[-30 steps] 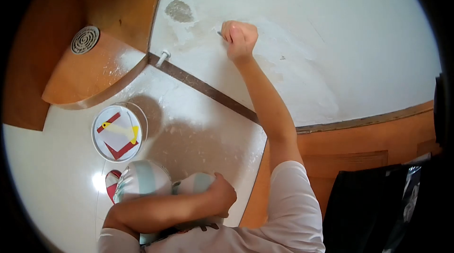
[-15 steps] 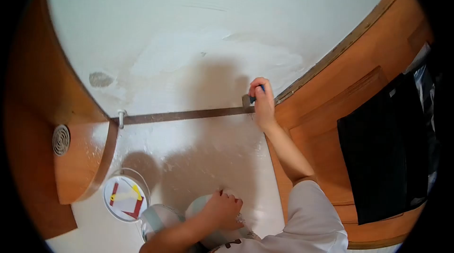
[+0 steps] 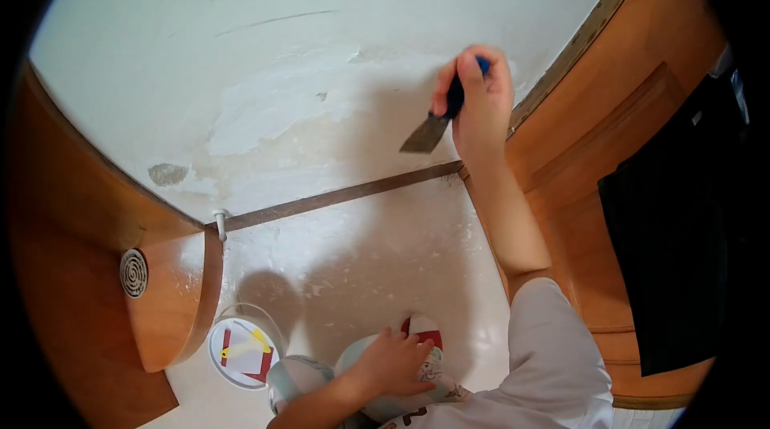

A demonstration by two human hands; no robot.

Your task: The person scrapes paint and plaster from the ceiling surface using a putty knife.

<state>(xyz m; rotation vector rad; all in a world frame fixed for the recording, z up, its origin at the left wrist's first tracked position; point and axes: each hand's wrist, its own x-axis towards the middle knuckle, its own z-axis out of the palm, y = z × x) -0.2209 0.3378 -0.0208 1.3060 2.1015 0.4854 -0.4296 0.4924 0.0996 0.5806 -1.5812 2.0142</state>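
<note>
My right hand (image 3: 484,104) is wrapped round the blue and black handle of a putty knife (image 3: 425,135). Its flat metal blade points down and to the left, in front of the wall (image 3: 265,112), over a patch of rough white filler. Whether the blade touches the wall I cannot tell. Low in the view, my left hand (image 3: 393,362) lies on my knee with its fingers spread, holding nothing. A white bucket (image 3: 239,357) with red and yellow shapes on its top stands left of my knees.
A dark skirting strip (image 3: 345,198) runs along the wall's foot, with a short white pipe (image 3: 221,224) at its left end. White specks dot the floor (image 3: 385,261). Wooden panels flank both sides; a round vent (image 3: 134,273) is at left and black cloth (image 3: 666,244) hangs at right.
My right hand has lifted the putty knife up from near the skirting corner, and the blade shows more fully. My left hand's fingers have spread on the knee. The view has tilted.
</note>
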